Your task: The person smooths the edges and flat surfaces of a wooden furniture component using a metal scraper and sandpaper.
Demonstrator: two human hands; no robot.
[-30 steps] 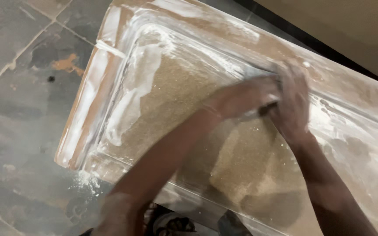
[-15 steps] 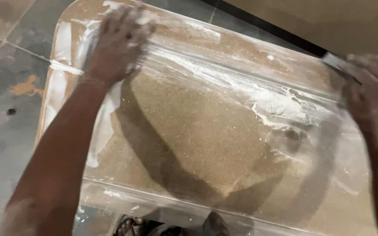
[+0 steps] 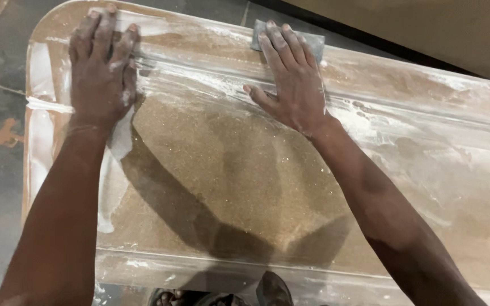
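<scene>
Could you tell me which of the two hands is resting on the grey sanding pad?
The right hand: its fingers lie over the grey pad on the panel's raised ridge. The left hand presses flat on the bare, dusty panel near its corner.

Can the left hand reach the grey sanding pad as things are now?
Probably yes: the left hand lies flat on the panel with bare surface between, though the right hand already covers most of the grey sanding pad.

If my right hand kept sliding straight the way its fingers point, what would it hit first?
The right hand already presses on the grey sanding pad; beyond that lies the panel's far edge, then probably the dark floor strip.
</scene>
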